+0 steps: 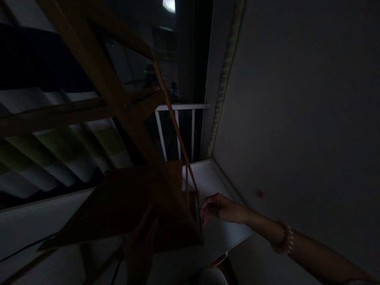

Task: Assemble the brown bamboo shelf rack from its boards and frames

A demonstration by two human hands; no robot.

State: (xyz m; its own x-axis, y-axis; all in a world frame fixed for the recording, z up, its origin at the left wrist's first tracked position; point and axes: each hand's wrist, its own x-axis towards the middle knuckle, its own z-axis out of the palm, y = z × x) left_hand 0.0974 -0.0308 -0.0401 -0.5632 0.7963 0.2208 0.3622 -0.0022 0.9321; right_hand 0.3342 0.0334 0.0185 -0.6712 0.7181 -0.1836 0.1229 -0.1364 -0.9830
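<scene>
In dim light, a brown wooden frame like an easel (124,118) leans across the view, with a dark wooden box or panel (118,206) low in it. My right hand (216,208), a beaded bracelet (287,237) on its wrist, is closed in a pinch beside the frame's lower right end. A thin pale sliver (197,206) juts from its fingertips toward the wood; its kind is too dark to make out. My left hand (141,245) is in deep shadow before the panel, its fingers stretched upward and apart; whether they touch the wood is unclear.
A white ledge (204,178) lies behind the frame, below a window with white railings (182,107). A plain wall (297,118) rises on the right. Green and white curtain folds (68,150) hang at the left. A pale rounded object (212,276) shows at the bottom edge.
</scene>
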